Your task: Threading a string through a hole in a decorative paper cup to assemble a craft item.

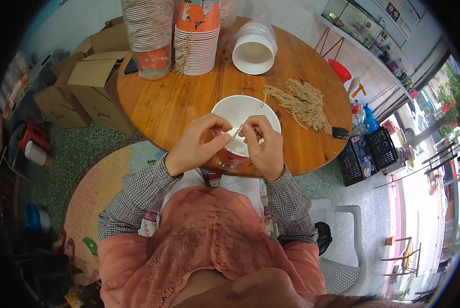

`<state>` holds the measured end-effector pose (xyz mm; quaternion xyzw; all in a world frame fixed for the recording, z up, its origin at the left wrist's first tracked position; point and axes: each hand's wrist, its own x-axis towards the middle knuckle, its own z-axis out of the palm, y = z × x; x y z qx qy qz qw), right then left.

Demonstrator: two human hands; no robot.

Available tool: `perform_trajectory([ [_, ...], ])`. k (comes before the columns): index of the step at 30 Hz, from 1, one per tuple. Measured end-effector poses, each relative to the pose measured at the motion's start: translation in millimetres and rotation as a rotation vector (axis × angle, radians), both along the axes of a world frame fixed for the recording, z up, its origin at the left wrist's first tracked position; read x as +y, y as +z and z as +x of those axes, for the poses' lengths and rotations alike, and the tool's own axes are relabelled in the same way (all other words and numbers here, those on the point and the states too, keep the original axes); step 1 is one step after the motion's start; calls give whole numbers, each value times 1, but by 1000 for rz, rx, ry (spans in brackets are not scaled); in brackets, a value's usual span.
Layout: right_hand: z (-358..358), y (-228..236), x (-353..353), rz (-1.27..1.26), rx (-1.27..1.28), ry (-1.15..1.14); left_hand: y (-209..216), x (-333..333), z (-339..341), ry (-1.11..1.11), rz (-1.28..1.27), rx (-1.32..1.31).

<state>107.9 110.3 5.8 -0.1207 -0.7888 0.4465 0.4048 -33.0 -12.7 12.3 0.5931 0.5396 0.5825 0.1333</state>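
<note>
A white paper bucket (272, 114) with an orange printed outside stands near the table's front edge, its open mouth facing up toward me. Over its mouth, both my hands work on a thin beige string (234, 137). My right hand (263, 146) pinches the string between thumb and fingertips, with a strand running up past the bucket's rim. My left hand (199, 142) is curled, its thumb and fingertips meeting at the string's other side. Exactly how the string lies in the left fingers is partly hidden.
A bundle of beige strings (304, 105) lies right on the round wooden table (160, 105), beside a small black object (340, 133). Tall bucket stacks (196, 49) and a bucket on its side (253, 55) stand behind. Cardboard boxes (94, 84) are left; a plastic chair (350, 251) is right.
</note>
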Motion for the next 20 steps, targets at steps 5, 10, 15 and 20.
perform_trajectory([
  [5,4,5,-3,99,-50,-19,13,15,-4,-34,-267,42],
  [10,5,7,3,-310,-11,191,7,21,-1,-13,-107,3],
  [15,7,14,9,-369,89,303,8,20,5,-71,-32,60],
  [20,7,7,36,-293,410,-20,3,4,9,-3,-82,269],
])
